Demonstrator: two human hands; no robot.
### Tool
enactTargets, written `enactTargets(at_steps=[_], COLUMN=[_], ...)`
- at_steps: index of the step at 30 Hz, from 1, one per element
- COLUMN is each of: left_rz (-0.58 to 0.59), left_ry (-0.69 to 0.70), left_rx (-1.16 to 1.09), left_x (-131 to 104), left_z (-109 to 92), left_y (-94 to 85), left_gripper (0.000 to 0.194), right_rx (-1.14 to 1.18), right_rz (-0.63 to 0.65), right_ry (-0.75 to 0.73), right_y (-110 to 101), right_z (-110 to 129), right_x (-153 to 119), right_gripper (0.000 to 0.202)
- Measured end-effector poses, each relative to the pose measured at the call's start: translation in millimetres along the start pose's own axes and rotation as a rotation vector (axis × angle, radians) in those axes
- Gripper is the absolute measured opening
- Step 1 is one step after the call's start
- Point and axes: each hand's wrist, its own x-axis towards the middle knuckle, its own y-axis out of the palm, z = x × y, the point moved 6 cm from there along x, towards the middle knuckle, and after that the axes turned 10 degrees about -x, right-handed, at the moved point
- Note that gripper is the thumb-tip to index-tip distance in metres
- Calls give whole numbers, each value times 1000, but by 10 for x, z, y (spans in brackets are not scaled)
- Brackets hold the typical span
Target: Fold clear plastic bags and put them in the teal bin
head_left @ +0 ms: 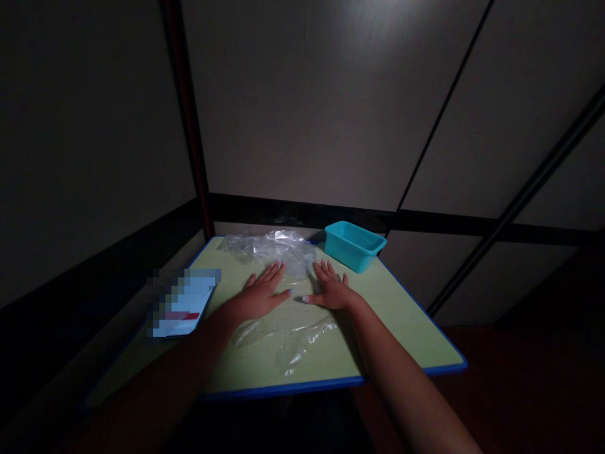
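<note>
A clear plastic bag or sheet (295, 337) lies spread over the table, smooth near the front and crumpled into shiny folds at the back. My left hand (263, 293) rests palm down on its left part, with the fingers stretched forward. On the right part, my right hand (332, 289) lies palm down too, its fingers spread. The two thumbs point towards each other with a small gap between them. Neither hand grasps anything. Parts of the plastic are hidden under both hands.
The pale green table (401, 328) has a blue edge. A turquoise plastic basket (357, 252) stands at its back right corner. At the left lies a tablet or phone (189, 306) with a lit, partly blurred screen. Dark panelled walls (302, 113) rise behind the table.
</note>
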Motion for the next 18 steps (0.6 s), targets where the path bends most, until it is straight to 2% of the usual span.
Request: enactTargets(at_steps=[2, 5, 11, 15, 18], left_rz=[-51, -57, 100, 94, 89], left_ry=[36, 96, 145, 167, 139], left_rx=[6, 30, 62, 74, 73], left_x=[6, -6, 16, 85, 112], left_z=[-25, -71, -114, -117, -90], left_y=[-39, -29, 187, 222, 228], left_gripper=[76, 77, 79, 90, 90], right_rx=[34, 72, 39, 11, -10], right_rz=[-80, -87, 1, -39, -21], right_ry=[-42, -142, -328, -349, -325], right_y=[-45, -57, 13, 27, 69], right_z=[46, 174, 465, 551, 568], right_x=[-4, -33, -101, -86, -52], right_gripper=[100, 91, 80, 74, 75])
